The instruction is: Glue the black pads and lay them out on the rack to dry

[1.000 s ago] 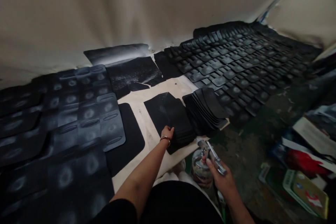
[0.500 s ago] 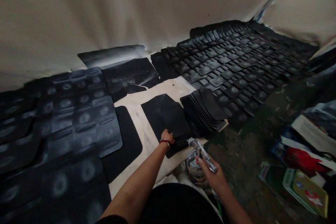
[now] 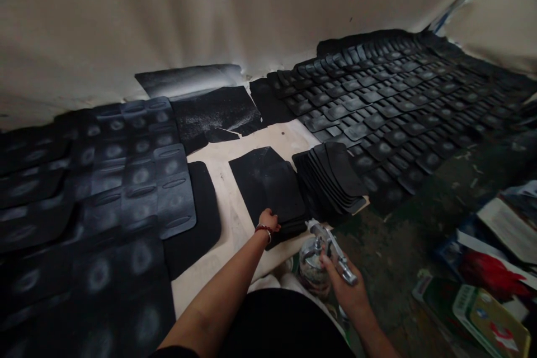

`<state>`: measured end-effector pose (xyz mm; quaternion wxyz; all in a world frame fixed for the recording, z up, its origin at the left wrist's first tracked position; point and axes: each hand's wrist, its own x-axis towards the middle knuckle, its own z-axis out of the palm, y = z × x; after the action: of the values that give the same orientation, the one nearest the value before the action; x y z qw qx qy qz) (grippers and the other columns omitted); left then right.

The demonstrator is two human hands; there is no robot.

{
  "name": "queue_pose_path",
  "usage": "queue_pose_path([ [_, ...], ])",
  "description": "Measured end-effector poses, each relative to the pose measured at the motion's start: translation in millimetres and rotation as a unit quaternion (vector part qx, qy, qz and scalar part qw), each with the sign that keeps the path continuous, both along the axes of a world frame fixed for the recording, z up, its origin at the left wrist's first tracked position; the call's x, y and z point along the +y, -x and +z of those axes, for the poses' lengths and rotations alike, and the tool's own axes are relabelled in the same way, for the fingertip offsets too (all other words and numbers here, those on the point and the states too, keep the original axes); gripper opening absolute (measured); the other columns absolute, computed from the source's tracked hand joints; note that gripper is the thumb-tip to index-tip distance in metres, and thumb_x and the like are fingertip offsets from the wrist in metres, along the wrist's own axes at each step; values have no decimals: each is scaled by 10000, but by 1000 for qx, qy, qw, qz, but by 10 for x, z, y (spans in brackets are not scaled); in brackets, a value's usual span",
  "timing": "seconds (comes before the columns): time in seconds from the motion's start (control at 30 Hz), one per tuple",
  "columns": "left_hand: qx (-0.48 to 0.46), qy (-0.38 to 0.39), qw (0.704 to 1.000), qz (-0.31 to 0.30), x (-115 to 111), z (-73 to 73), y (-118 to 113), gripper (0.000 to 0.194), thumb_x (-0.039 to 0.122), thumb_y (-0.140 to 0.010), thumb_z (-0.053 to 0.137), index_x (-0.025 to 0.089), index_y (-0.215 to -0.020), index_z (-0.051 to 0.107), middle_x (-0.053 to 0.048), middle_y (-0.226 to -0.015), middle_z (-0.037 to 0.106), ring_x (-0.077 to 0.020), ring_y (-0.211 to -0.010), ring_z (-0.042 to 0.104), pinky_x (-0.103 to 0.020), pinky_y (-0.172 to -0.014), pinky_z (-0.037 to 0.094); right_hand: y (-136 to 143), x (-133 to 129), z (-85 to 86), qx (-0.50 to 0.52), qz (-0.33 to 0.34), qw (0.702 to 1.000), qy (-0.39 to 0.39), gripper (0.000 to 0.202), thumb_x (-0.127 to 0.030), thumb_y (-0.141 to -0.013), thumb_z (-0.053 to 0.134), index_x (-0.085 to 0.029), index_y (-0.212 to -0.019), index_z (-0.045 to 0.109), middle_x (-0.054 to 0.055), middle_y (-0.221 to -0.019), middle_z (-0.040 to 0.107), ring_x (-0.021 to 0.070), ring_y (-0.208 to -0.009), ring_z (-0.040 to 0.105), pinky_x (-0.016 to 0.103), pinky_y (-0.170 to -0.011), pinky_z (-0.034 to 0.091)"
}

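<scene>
Stack of black sheets point(image 3: 280, 189): was touched at its near end by left hand point(image 3: 268, 219), the nearer; long axis was directed forward.
Left grip: could not be told.
Spray gun point(image 3: 331, 243): was clasped in right hand point(image 3: 347, 284).

"What rose at the back?"
"A beige wall point(image 3: 188, 11) with soft creases; a pale side wall point(image 3: 499, 22) met it at the right."
"And the floor point(image 3: 390, 235)?"
"It was dark green and scuffed, and the light was dim."

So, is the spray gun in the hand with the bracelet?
No, the right hand holds the spray gun, while the bracelet circles the left arm.
</scene>
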<state>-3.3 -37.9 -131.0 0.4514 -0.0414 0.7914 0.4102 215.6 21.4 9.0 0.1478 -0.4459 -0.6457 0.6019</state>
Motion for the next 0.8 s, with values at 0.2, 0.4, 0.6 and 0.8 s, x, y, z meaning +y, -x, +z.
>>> queue_pose_path([
  [0.2, -4, -10, 1000, 17, -6, -14, -28, 193, 113, -870, 452, 95, -1059, 491, -32, -615, 589, -132, -480, 619, -202, -447, 508, -155, 94, -16, -22, 5, 999, -23, 398, -441, -776, 648, -132, -1024, 624, 97, -955, 672, 243, -897, 621, 301, -759, 507],
  [0.4, 0, -14, 999, 30, 1, -16, -44, 154, 103, -871, 453, 111, -1019, 493, -18, -650, 574, -109, -471, 605, -183, -442, 496, -182, 40, 16, -13, 24, 1000, 0, 368, -428, -773, 657, -142, -1002, 636, 89, -941, 677, 232, -861, 627, 306, -774, 512],
  [0.6, 5, -14, 999, 30, -1, 20, -51, 144, 88, -867, 431, 113, -999, 480, 13, -562, 533, -115, -461, 601, -180, -433, 491, -11, 67, 49, -11, 34, 999, -27, 353, -440, -796, 625, -140, -982, 634, 91, -909, 673, 234, -864, 628, 291, -740, 516],
  [0.8, 26, -11, 999, 18, -7, 29, -56, 126, 103, -852, 438, 117, -962, 498, 0, -553, 543, -131, -459, 607, -184, -414, 473, -65, 90, 59, -13, 7, 1000, 1, 437, -447, -743, 676, -132, -1042, 637, 103, -963, 682, 248, -877, 638, 317, -776, 522],
])
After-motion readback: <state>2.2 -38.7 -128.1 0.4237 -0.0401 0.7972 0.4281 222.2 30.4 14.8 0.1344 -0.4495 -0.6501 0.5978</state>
